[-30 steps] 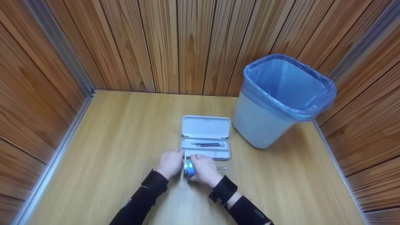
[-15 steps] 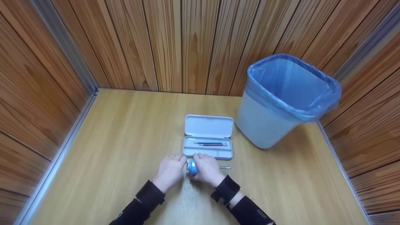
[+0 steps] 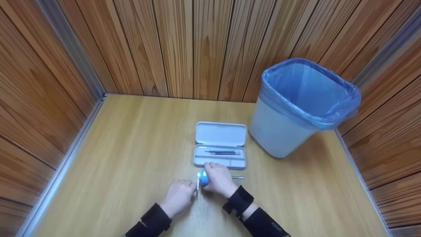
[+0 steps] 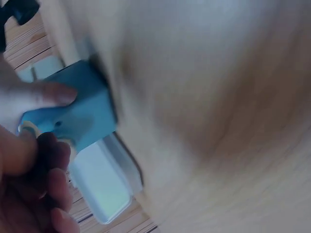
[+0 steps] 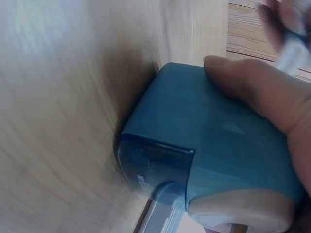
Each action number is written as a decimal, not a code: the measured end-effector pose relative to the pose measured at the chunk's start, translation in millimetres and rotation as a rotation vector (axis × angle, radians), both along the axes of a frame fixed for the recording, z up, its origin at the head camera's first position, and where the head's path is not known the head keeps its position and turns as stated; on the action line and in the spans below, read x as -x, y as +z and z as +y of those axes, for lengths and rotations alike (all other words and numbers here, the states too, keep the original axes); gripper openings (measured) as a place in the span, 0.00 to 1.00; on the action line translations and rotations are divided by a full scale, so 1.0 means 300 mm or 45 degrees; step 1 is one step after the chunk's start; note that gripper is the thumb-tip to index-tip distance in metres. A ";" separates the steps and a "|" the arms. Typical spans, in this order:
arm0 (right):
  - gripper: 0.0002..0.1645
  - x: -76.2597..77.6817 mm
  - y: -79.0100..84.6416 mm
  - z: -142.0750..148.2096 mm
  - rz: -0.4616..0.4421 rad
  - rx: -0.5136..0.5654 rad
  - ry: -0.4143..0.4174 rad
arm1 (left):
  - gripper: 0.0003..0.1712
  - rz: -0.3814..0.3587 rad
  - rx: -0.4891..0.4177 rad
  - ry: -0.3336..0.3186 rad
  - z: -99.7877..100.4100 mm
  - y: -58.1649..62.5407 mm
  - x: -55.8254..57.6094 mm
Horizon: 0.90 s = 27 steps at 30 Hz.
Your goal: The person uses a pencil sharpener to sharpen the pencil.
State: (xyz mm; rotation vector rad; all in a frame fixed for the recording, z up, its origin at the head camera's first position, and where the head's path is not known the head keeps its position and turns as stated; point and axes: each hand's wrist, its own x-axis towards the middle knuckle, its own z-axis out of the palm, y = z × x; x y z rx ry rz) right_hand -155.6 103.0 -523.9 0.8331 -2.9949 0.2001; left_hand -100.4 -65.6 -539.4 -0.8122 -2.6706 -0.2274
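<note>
A blue hand-crank pencil sharpener (image 3: pixel 204 177) stands on the table, its dark see-through drawer (image 5: pixel 155 167) showing in the right wrist view. My right hand (image 3: pixel 219 179) grips its body from above, thumb along one side. My left hand (image 3: pixel 179 197) pinches the knob of the white crank (image 3: pixel 198 182) at the sharpener's left end; in the left wrist view its fingers (image 4: pixel 58 189) curl round that knob. From the sharpener's right end a pencil (image 3: pixel 238 177) sticks out, most of it hidden by the right hand and the sharpener.
Just beyond the sharpener lies an open white pencil case (image 3: pixel 221 134), with two slim dark pencils (image 3: pixel 225 152) in its upper compartment. A bin (image 3: pixel 274 128) lined with a blue bag stands at the back right. Wood-panelled walls (image 3: pixel 210 49) enclose the table.
My left hand has swung the crank round, from pointing away at half a second ago to pointing toward me now. The right hand keeps its hold on the sharpener. The view has shifted slightly.
</note>
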 end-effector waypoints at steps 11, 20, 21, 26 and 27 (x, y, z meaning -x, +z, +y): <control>0.39 -0.004 0.006 -0.002 -0.015 -0.030 -0.004 | 0.04 -0.342 0.179 0.137 0.023 -0.050 0.073; 0.37 -0.009 -0.003 -0.001 0.069 0.004 0.035 | 0.03 -0.261 0.241 0.207 0.037 -0.060 0.184; 0.37 -0.009 -0.004 0.000 0.080 0.003 0.036 | 0.04 -0.237 0.232 0.212 0.038 -0.057 0.195; 0.37 -0.008 -0.002 0.004 0.075 -0.007 0.027 | 0.03 -0.145 0.146 0.243 0.044 -0.041 0.234; 0.37 -0.006 -0.001 0.005 0.064 -0.007 0.023 | 0.04 -0.148 0.127 0.252 0.046 -0.036 0.239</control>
